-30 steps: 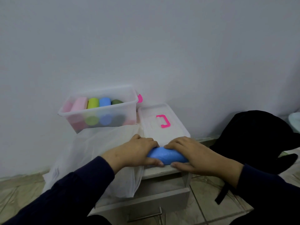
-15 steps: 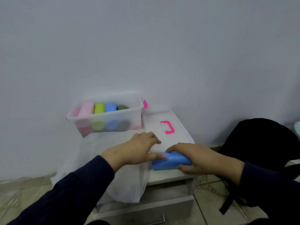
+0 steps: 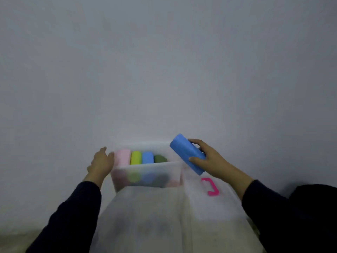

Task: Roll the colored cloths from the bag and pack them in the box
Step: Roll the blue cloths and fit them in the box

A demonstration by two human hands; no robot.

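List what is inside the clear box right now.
The clear box holds pink, yellow-green, blue and dark green rolls on top; blurred shapes show below, the bottom obscured.

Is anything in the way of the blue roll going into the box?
Nothing visible is. The right hand holds the blue roll in the air by the open box, beside the free spot right of the green roll. The left hand is at the box's other end.
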